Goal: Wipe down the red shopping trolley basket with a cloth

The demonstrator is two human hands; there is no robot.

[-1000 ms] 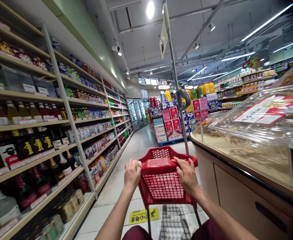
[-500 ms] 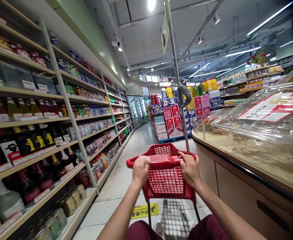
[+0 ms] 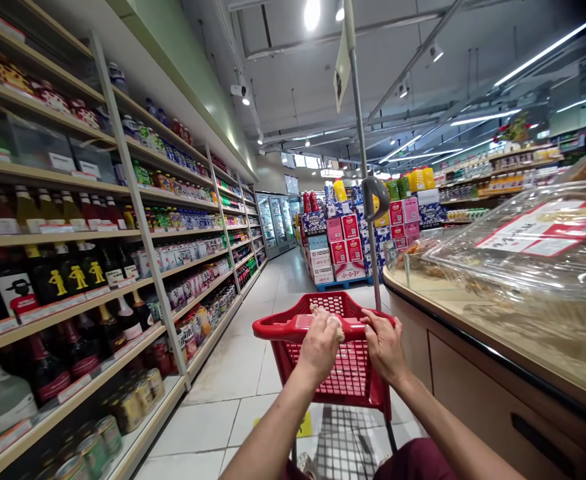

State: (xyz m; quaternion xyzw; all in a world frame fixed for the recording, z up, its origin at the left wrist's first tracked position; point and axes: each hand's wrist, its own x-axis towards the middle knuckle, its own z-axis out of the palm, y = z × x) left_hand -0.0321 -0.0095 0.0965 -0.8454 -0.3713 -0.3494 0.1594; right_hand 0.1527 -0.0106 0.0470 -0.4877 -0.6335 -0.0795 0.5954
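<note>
A red shopping basket trolley (image 3: 345, 383) stands right in front of me. Its red handle (image 3: 274, 327) runs crosswise at the top. My left hand (image 3: 320, 347) is closed over a crumpled pale cloth (image 3: 341, 328) and presses it on the middle of the handle. Part of the cloth sticks out past the fingers; the rest is hidden under the hand. My right hand (image 3: 387, 348) grips the right end of the handle, its fingers bent over the bar.
Shelves of bottles and cans (image 3: 167, 270) line the left side. At right, a counter (image 3: 413, 313) carries clear plastic food boxes (image 3: 537, 227). A grey pole (image 3: 360, 120) rises beyond the trolley. Stacked cartons (image 3: 345, 240) stand ahead, fridges (image 3: 275, 217) farther back.
My left hand has slid right along the handle, from its left part to the middle, and the cloth now shows. My right hand stays at the right end.
</note>
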